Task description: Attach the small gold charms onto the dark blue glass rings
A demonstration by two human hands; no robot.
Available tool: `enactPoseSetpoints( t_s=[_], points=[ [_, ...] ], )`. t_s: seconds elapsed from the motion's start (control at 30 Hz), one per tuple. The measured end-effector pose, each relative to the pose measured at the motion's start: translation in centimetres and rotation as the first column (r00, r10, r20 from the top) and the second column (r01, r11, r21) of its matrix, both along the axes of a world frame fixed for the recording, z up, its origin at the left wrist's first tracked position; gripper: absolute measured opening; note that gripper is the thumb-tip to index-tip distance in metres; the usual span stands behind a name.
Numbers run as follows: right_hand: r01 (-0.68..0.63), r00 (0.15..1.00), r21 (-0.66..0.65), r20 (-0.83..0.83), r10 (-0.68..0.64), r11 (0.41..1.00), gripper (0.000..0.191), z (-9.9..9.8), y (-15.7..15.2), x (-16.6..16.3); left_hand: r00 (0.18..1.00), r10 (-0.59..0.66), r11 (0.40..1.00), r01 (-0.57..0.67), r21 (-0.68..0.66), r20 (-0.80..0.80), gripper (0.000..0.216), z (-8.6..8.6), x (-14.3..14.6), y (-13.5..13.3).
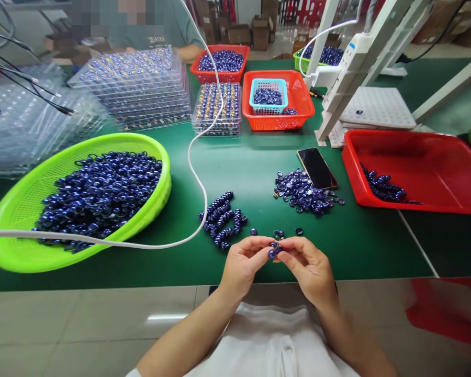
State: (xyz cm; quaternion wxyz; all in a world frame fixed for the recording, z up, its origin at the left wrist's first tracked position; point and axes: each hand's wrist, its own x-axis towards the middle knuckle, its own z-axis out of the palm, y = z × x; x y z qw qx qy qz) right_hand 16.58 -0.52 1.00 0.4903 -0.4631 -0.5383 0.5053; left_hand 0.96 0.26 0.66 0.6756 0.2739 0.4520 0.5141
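Observation:
Near the table's front edge, my left hand (244, 263) and my right hand (309, 266) meet, fingertips pinched on one small shiny dark-blue ring-shaped part (273, 251). Its finer details are partly covered by my fingers. Just beyond my fingertips lie another blue ring part (278, 234) and loose dark caps, one to the right (299, 231) and one to the left (254, 231). Rows of stacked blue ring parts (222, 217) lie to the left of my hands. Farther off is a heap of small dark-blue caps (308, 193), with a phone (317, 167) resting against it.
A green basket (163, 180) full of blue ring parts stands left; a white cable (198, 178) crosses the table. A red tray (427, 157) is at right. Clear trays (141, 99), an orange basket (278, 121) and a metal post (347, 89) stand behind. Another person sits opposite.

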Motion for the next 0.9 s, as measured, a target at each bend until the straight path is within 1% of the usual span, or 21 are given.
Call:
enactPoseSetpoints(
  t_s=[0.07,0.13,0.23,0.33,0.43,0.53,0.7,0.77,0.9],
  points=[
    [-0.003,1.0,-0.025,0.01,0.003,1.0,0.013,0.0,0.08,0.09,0.998,-0.001,1.0,0.002,0.013,-0.057,0.023,0.24,-0.08,-0.08],
    [-0.011,1.0,-0.031,0.019,0.011,0.999,0.012,-0.09,0.14,0.21,0.997,-0.008,1.0,0.011,0.029,-0.082,0.025,0.54,-0.07,-0.15],
    [0.001,1.0,0.022,0.024,-0.002,1.0,0.01,-0.37,0.08,0.39,0.995,-0.001,0.999,0.006,0.049,-0.099,0.024,0.84,0.08,-0.24],
    [0.023,0.999,0.09,0.034,-0.026,0.996,0.009,-0.69,-0.1,0.45,0.993,0.041,0.998,-0.035,0.056,-0.112,0.02,0.86,0.22,-0.34],
    [0.022,1.0,0.112,0.005,-0.023,0.993,0.011,-0.84,-0.2,0.29,0.99,0.056,0.993,-0.042,0.106,-0.132,0.017,0.7,0.28,-0.44],
    [0.034,0.999,0.102,-0.036,-0.031,0.994,0.009,-0.64,-0.14,-0.04,0.983,0.061,0.986,-0.033,0.162,-0.174,0.014,0.54,0.26,-0.55],
    [0.086,0.996,0.033,-0.022,-0.085,0.996,0.005,-0.13,0.07,-0.23,0.973,0.081,0.97,-0.028,0.24,-0.214,0.011,0.42,0.22,-0.65],
    [0.069,0.997,0.05,-0.022,-0.068,0.996,0.007,-0.19,0.14,-0.02,0.971,0.083,0.963,-0.021,0.268,-0.223,0.011,0.36,0.22,-0.67],
    [-0.006,1.0,0.122,0.004,0.005,0.993,0.016,-0.79,0.27,0.59,0.959,0.098,0.935,0.003,0.355,-0.267,0.015,-0.02,0.16,-0.7]
  ],
)
